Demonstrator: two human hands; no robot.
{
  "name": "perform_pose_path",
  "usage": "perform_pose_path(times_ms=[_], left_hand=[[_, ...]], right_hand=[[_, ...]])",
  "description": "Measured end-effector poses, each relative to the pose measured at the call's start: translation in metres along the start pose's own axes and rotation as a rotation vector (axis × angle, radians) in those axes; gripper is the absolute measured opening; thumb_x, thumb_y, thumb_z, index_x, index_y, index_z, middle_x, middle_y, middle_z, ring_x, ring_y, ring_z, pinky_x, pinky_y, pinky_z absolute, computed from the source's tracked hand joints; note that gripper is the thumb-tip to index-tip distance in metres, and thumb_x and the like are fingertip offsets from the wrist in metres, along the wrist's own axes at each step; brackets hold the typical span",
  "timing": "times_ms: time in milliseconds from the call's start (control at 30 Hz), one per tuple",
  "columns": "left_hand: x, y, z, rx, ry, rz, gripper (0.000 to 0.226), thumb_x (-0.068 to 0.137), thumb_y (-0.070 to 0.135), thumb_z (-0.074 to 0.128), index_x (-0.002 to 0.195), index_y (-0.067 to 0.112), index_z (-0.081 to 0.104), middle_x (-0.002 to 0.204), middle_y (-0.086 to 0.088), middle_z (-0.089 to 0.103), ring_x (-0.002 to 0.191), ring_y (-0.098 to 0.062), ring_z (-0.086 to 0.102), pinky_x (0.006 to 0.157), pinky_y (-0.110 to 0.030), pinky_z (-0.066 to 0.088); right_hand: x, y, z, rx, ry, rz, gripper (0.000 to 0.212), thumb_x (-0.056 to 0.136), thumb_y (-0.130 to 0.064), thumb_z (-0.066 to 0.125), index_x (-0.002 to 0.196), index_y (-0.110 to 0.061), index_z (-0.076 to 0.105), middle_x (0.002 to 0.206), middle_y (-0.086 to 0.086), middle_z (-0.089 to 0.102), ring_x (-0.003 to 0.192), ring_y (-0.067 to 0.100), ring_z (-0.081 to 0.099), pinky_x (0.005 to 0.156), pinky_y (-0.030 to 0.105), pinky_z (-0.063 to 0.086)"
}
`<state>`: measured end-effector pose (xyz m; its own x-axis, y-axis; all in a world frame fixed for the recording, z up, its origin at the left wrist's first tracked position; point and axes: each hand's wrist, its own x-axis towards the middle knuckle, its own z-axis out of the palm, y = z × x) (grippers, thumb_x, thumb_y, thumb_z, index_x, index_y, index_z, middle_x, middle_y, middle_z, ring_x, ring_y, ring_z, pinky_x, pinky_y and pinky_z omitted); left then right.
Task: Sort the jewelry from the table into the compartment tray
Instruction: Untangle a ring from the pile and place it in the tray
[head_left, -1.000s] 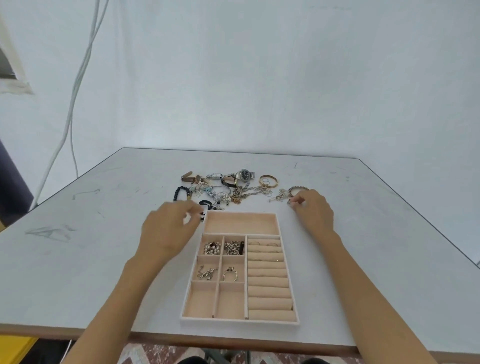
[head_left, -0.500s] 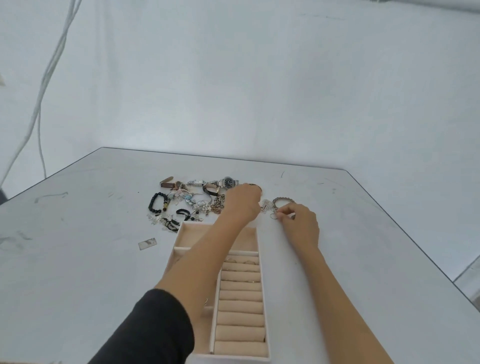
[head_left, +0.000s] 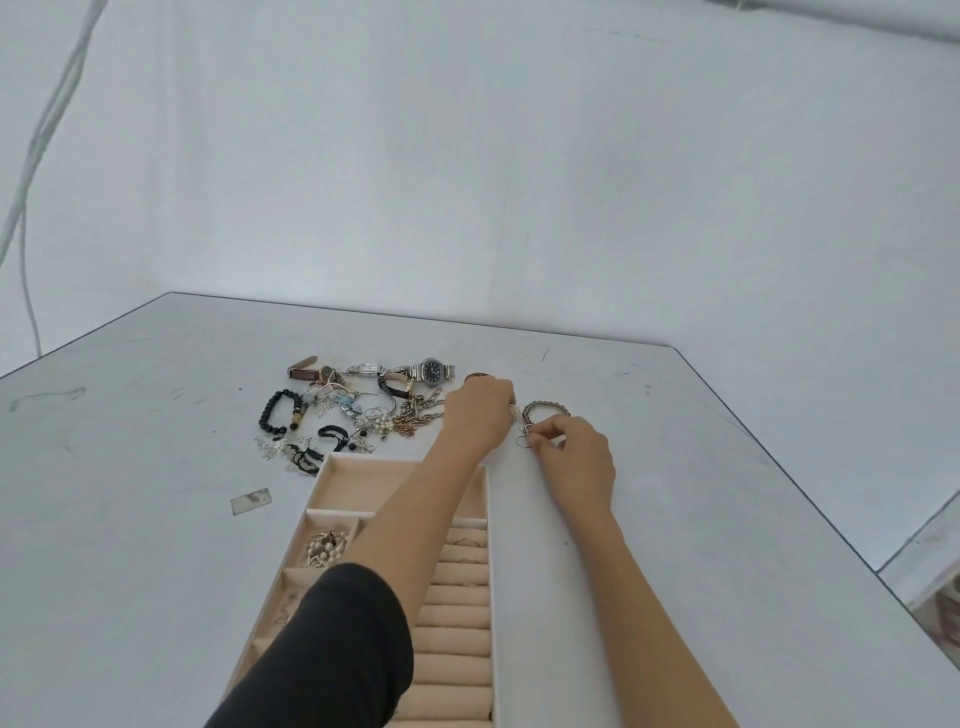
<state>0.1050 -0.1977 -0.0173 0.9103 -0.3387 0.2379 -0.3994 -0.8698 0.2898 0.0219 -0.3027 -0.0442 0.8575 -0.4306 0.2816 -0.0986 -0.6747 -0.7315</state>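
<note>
A light, slippery hoop (head_left: 521, 442) is being pinched by the right hand (head_left: 577, 460); the left hand's (head_left: 480, 415) grasp cannot be told.

Both arms reach forward: left hand (head_left: 480, 415) curls knuckles-up, fingertips hidden; right hand (head_left: 574, 457) pinches what seems a small ring (head_left: 522, 442) between thumb and forefinger.

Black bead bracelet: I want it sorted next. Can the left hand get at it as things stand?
Probably yes. The black bead bracelet lies uncovered at the pile's left edge, bare table beside it; the left hand only needs to swing left from beside the right hand.
</note>
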Motion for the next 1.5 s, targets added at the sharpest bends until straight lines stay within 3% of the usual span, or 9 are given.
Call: perform_pose_path(times_ms=[367, 500, 600, 767, 900, 1067, 1233, 1367, 1500], left_hand=[[-0.026, -0.027, -0.055, -0.466, 0.067, -0.023, 0.008, 0.084, 0.03, 0.065, 0.092, 0.027, 0.067, 0.084, 0.009, 0.068, 0.082, -0.014, 0.063, 0.068, -0.028, 0.044], [-0.076, -0.061, -0.087, -0.657, 0.206, 0.013, 0.008, 0.084, 0.031, 0.07, 0.091, 0.027, 0.069, 0.078, 0.004, 0.071, 0.077, -0.016, 0.065, 0.071, -0.031, 0.05], [-0.126, -0.089, -0.098, -0.83, 0.362, -0.018, 0.008, 0.084, 0.025, 0.071, 0.092, 0.024, 0.069, 0.075, 0.005, 0.069, 0.078, -0.011, 0.063, 0.072, -0.024, 0.046], [-0.179, -0.129, -0.088, -0.965, 0.513, -0.131, 0.009, 0.085, 0.02, 0.07, 0.09, 0.028, 0.069, 0.079, 0.009, 0.068, 0.075, -0.012, 0.055, 0.056, -0.019, 0.041], [-0.192, -0.138, -0.09, -0.96, 0.56, -0.111, 0.01, 0.084, 0.02, 0.07, 0.094, 0.023, 0.069, 0.08, 0.011, 0.07, 0.076, -0.008, 0.058, 0.065, -0.022, 0.038], [-0.211, -0.134, -0.085, -0.889, 0.487, -0.019, 0.012, 0.081, 0.017, 0.073, 0.091, 0.024, 0.072, 0.079, 0.01, 0.072, 0.068, -0.005, 0.054, 0.064, -0.02, 0.036], [-0.213, -0.131, -0.086, -0.856, 0.434, 0.009, 0.013, 0.079, 0.017, 0.075, 0.09, 0.024, 0.073, 0.078, 0.016, 0.072, 0.068, 0.002, 0.055, 0.064, -0.01, 0.036], [-0.213, -0.133, -0.085, -0.868, 0.462, 0.005, 0.012, 0.078, 0.019, 0.076, 0.09, 0.023, 0.074, 0.077, 0.007, 0.073, 0.069, -0.002, 0.056, 0.064, -0.01, 0.036], [-0.213, -0.135, -0.086, -0.873, 0.515, 0.011, 0.011, 0.08, 0.021, 0.075, 0.091, 0.021, 0.073, 0.075, 0.016, 0.071, 0.069, -0.009, 0.057, 0.065, -0.014, 0.038]], right_hand=[[-0.002, -0.002, -0.004, 0.001, 0.002, 0.001, 0.007, 0.086, -0.023, 0.062, 0.084, -0.026, 0.068, 0.081, -0.016, 0.054, 0.08, 0.011, 0.053, 0.067, 0.026, 0.034], [-0.003, -0.002, -0.006, 0.0, -0.004, -0.003, 0.007, 0.086, -0.022, 0.062, 0.084, -0.026, 0.067, 0.079, -0.018, 0.052, 0.08, 0.011, 0.052, 0.067, 0.026, 0.033], [-0.005, -0.004, -0.006, -0.008, -0.005, -0.01, 0.007, 0.086, -0.022, 0.063, 0.082, -0.027, 0.066, 0.079, -0.018, 0.052, 0.081, 0.012, 0.052, 0.068, 0.026, 0.035], [-0.01, -0.008, -0.008, 0.01, 0.008, -0.016, 0.011, 0.086, -0.021, 0.064, 0.078, -0.028, 0.064, 0.085, -0.013, 0.056, 0.079, 0.013, 0.052, 0.07, 0.026, 0.035], [-0.012, -0.008, -0.009, -0.001, 0.026, -0.033, 0.011, 0.087, -0.02, 0.063, 0.08, -0.028, 0.065, 0.093, -0.007, 0.061, 0.079, 0.014, 0.052, 0.069, 0.027, 0.036], [-0.02, -0.017, -0.012, 0.019, 0.03, -0.093, 0.008, 0.087, -0.019, 0.062, 0.085, -0.025, 0.066, 0.098, -0.008, 0.063, 0.076, 0.011, 0.051, 0.072, 0.027, 0.036], [-0.04, -0.048, -0.024, 0.146, 0.054, -0.22, 0.005, 0.086, -0.024, 0.066, 0.082, -0.027, 0.068, 0.094, -0.007, 0.068, 0.073, 0.011, 0.056, 0.074, 0.03, 0.048], [-0.085, -0.078, -0.031, 0.296, -0.142, -0.341, 0.01, 0.085, -0.017, 0.069, 0.081, -0.026, 0.071, 0.086, -0.017, 0.068, 0.072, 0.0, 0.055, 0.065, 0.009, 0.041], [-0.125, -0.089, -0.026, 0.271, -0.357, -0.434, 0.005, 0.082, -0.017, 0.073, 0.081, -0.022, 0.074, 0.085, -0.017, 0.069, 0.069, 0.002, 0.055, 0.062, 0.006, 0.038]])
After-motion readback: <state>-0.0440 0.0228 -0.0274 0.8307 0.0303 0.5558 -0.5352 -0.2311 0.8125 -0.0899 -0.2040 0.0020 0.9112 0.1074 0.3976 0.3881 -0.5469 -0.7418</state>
